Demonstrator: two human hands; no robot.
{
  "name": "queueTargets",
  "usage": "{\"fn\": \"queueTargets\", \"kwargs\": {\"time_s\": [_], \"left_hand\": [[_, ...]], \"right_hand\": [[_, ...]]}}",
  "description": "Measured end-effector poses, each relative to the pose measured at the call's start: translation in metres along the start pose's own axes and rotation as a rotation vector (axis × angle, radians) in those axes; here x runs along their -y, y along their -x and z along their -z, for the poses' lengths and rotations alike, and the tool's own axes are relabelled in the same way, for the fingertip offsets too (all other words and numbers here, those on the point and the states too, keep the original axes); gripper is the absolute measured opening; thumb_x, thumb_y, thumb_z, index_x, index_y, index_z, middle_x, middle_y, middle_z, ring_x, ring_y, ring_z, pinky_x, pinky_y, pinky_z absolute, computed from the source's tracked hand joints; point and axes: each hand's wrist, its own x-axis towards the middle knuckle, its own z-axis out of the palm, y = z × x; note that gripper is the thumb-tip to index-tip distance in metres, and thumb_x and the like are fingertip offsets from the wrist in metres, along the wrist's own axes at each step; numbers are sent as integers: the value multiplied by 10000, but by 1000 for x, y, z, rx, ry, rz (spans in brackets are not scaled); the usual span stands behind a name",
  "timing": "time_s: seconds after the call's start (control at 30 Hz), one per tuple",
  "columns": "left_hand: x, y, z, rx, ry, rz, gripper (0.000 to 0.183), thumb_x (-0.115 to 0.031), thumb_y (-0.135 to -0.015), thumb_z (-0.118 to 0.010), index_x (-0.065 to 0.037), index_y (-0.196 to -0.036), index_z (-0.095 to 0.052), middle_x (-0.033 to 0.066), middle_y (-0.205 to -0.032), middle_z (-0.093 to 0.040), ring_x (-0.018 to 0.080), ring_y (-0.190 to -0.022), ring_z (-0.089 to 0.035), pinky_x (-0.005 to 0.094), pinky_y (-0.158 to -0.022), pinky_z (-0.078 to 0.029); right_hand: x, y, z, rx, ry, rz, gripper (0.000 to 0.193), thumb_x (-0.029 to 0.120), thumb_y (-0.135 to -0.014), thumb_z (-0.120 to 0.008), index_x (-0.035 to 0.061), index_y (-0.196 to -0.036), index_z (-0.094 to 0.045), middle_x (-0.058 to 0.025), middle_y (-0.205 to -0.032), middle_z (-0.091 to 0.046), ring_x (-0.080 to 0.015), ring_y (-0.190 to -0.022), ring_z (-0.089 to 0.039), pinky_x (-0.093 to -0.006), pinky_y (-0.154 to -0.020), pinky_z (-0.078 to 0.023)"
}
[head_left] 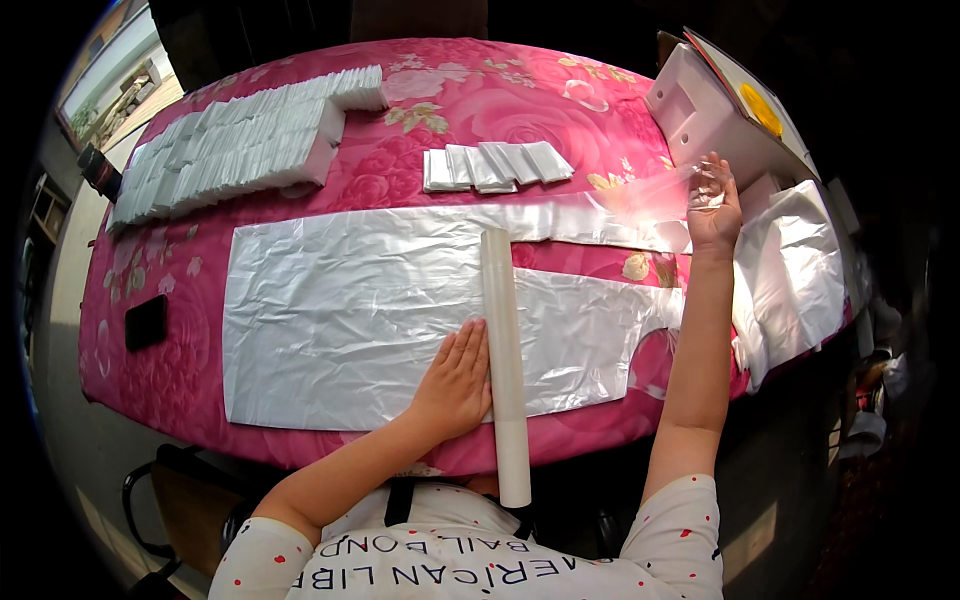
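A thin silvery-white plastic sheet (350,320) lies spread over the table, wrinkled, with narrower strips running to the right from its body. Across it, pointing toward my body, rests a long off-white tube (505,370). My left hand (455,380) is flat on the sheet, fingers stretched and together, its edge against the tube's left side. At the far right my right hand (714,200) is raised with its fingers curled round the end of a see-through plastic strip (640,195), which stretches left from it. Under my right forearm the sheet's other strip ends near a curved cut-out.
A pink flowered cloth (560,100) covers the table. Folded white plastic packets stand in long rows (230,150) at the far left; several more (495,165) lie centre-back. A black phone (146,323) is at left. A white foam box (700,105) and piled plastic sheets (795,280) sit at right.
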Motion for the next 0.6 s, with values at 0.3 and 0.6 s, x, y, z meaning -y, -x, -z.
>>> {"fn": "queueTargets", "kwargs": {"time_s": [0.3, 0.6], "left_hand": [[4, 0, -11, -66, -35, -44, 591, -242, -850, -379, 130, -1303, -303, 266, -1397, -274, 353, -1324, -255, 440, -1091, -173], [6, -2, -22, -73, -40, -62, 644, -249, -832, -401, 128, -1330, -246, 281, -1410, -226, 379, -1344, -183, 454, -1101, -127]], "right_hand": [[-175, 243, -165, 802, 722, -248, 368, 212, -964, -419, -15, -1249, -476, -101, -1246, -535, -151, -1163, -459, -269, -983, -326], [-322, 360, -185, 1193, 1233, -383, 532, 254, -894, -438, -25, -1335, -332, -226, -1336, -397, -415, -1299, -253, -449, -1062, -201]]}}
